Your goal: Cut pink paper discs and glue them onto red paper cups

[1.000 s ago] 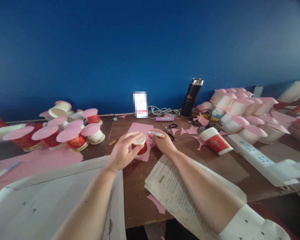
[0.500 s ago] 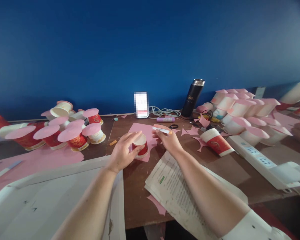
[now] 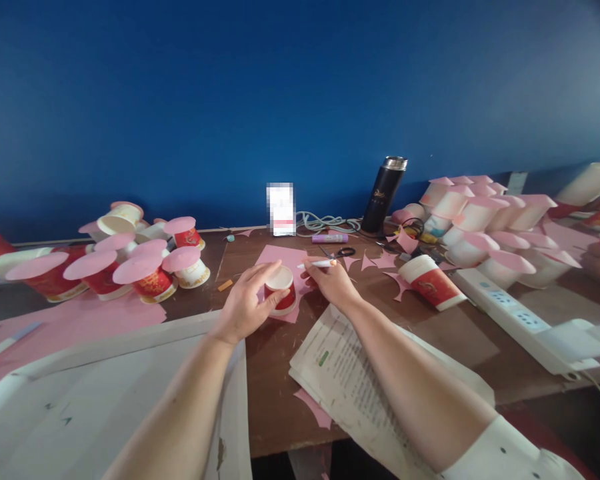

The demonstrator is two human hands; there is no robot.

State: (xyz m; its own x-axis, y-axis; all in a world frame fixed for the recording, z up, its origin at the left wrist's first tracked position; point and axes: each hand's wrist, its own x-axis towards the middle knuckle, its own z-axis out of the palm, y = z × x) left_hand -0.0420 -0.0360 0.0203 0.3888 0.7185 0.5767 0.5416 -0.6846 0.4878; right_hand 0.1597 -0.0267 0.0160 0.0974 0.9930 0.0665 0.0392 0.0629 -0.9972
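My left hand [image 3: 254, 295] is wrapped round a red and white paper cup [image 3: 280, 297], which stands on a sheet of pink paper [image 3: 275, 255]. The thumb lies across the cup's near side and the fingers run along its left and far side. To the right, my right hand [image 3: 330, 280] grips a white pen [image 3: 316, 264] between thumb and fingers, its tip pointing left toward the cup. A small gap separates pen and cup. Black-handled scissors [image 3: 343, 253] lie just beyond this hand.
Paper cups with pink paper discs [image 3: 139, 270] crowd the left, and more stand at the right [image 3: 485, 227]. A tilted black flask [image 3: 384, 193], a fallen red cup [image 3: 433, 283], a power strip [image 3: 510, 310], a purple glue stick [image 3: 329, 238] and printed sheets [image 3: 345, 360] lie around.
My right hand has shifted slightly left and down, bringing the pen closer to the cup. More of the scissors shows behind it. My left hand keeps its hold on the cup.
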